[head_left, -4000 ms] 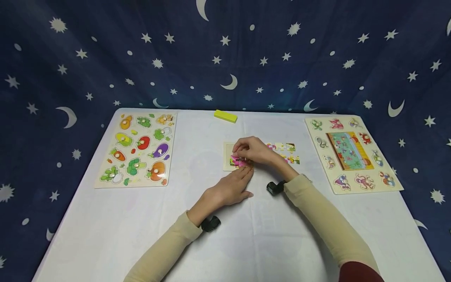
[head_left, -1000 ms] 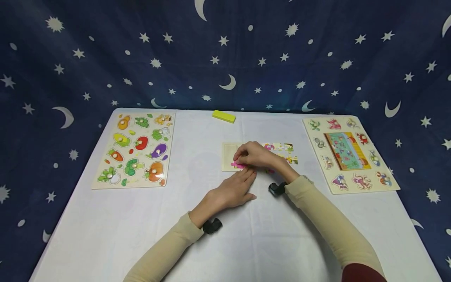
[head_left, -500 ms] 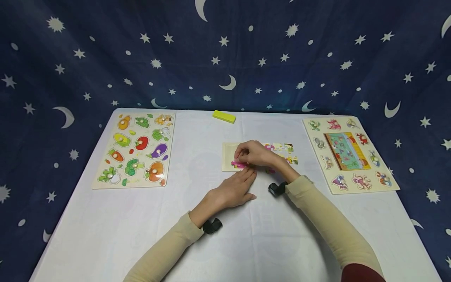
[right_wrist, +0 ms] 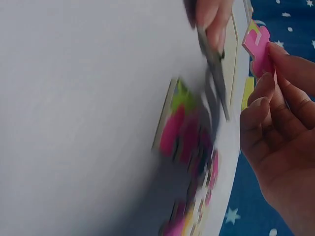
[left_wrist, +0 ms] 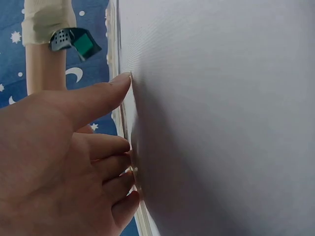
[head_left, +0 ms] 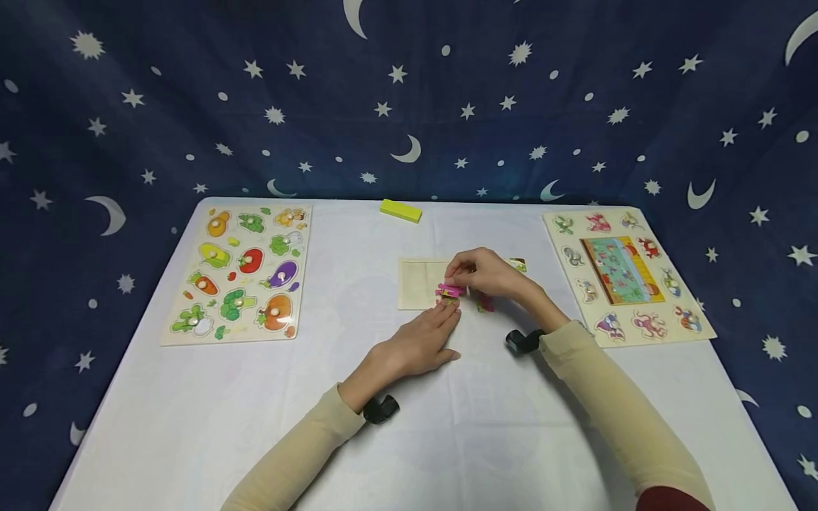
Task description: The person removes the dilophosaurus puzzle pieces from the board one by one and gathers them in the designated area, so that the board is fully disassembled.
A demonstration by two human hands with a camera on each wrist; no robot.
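In the head view, my right hand point(head_left: 488, 273) pinches a pink jigsaw puzzle piece point(head_left: 450, 290) between thumb and fingers, just over the right part of a shallow wooden puzzle tray point(head_left: 418, 284). The right wrist view shows this pink piece point(right_wrist: 259, 51) held up off the table. My left hand point(head_left: 415, 344) lies with fairly straight fingers, its fingertips on the tray's near edge; the left wrist view shows those fingers point(left_wrist: 115, 164) along the edge. Another puzzle piece partly shows at the left fingertips. More loose puzzle pieces point(right_wrist: 179, 128) lie right of the tray, mostly hidden by my right hand.
A vegetable peg puzzle board point(head_left: 243, 273) lies at the left. To the right is a sea-animal puzzle board point(head_left: 629, 277). A yellow block point(head_left: 400, 211) sits near the table's far edge, before a dark blue starry cloth point(head_left: 409, 92).
My right hand has lifted the pink piece from the tray and shifted right with it. Less of the tray is covered than four seconds ago. My left hand has stayed nearly still.
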